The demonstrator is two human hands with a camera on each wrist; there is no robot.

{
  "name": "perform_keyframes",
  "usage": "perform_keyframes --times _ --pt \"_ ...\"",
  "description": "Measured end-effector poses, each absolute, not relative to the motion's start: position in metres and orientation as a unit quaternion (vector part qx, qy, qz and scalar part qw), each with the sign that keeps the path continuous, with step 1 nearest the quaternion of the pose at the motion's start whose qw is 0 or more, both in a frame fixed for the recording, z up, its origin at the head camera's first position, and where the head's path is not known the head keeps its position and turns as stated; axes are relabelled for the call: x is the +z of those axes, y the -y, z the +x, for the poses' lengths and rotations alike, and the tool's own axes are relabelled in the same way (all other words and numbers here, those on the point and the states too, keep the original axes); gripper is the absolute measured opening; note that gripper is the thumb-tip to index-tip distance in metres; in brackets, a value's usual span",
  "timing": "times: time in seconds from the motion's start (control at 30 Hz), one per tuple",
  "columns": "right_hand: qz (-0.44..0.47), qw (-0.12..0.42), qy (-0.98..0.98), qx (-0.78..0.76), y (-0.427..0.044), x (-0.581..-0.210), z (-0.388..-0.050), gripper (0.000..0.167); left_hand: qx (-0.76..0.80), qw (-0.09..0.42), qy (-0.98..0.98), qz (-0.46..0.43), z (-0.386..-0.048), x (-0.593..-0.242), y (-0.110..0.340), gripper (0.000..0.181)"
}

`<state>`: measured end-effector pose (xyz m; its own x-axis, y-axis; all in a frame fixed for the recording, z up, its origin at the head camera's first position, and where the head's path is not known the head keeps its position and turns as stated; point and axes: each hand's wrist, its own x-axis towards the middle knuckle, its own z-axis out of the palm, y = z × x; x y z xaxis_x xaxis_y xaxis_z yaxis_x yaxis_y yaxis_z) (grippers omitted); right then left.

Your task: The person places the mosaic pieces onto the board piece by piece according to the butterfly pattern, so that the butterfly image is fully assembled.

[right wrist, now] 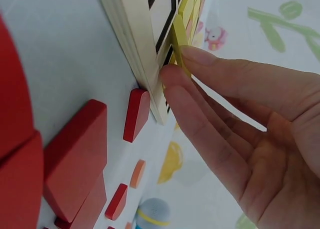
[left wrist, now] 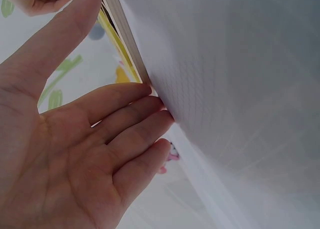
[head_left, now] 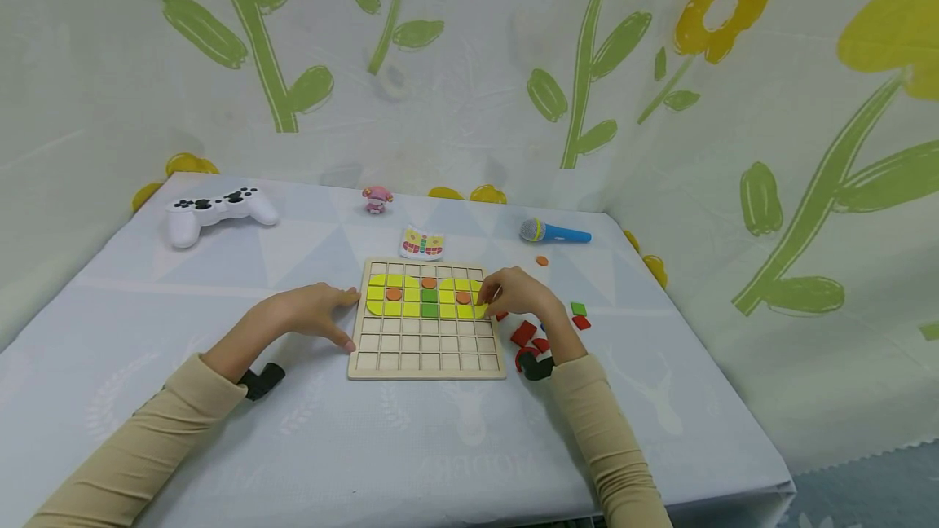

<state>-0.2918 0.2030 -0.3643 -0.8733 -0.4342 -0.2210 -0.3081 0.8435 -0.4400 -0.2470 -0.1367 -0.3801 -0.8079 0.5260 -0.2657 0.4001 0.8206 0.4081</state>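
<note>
A wooden grid board (head_left: pixel 427 362) lies on the table, its upper rows holding yellow tiles (head_left: pixel 394 309), orange discs (head_left: pixel 429 283) and green squares (head_left: pixel 429 310). At the board's left edge, my left hand (head_left: pixel 311 312) rests with thumb and fingers spread; its fairly straight fingertips touch the side in the left wrist view. Over the right edge, my right hand (head_left: pixel 519 292) pinches a yellow tile (right wrist: pixel 178 36) between thumb and fingers. That tile stands slightly tilted against the grid, its far side partly hidden. Several red tiles (right wrist: pixel 75 154) lie beside the board, below the right hand.
A small card with a butterfly pattern (head_left: pixel 423 245) lies behind the board. Farther back are a white game controller (head_left: pixel 220 212), a pink figurine (head_left: pixel 377 200) and a blue microphone (head_left: pixel 566 234). A loose orange disc (head_left: pixel 542 261) and a green square (head_left: pixel 578 309) lie to the right.
</note>
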Motion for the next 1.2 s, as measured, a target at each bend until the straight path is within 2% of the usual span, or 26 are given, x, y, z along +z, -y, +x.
perform_keyframes --times 0.97,1.2 --pt "-0.198 0.147 -0.950 -0.190 -0.197 -0.363 -0.288 0.015 0.164 0.187 -0.938 0.243 -0.248 -0.380 0.137 0.094" --pt "-0.214 0.143 -0.946 -0.199 -0.207 -0.357 -0.287 0.015 0.163 0.191 -0.937 0.242 -0.247 -0.378 0.138 0.092"
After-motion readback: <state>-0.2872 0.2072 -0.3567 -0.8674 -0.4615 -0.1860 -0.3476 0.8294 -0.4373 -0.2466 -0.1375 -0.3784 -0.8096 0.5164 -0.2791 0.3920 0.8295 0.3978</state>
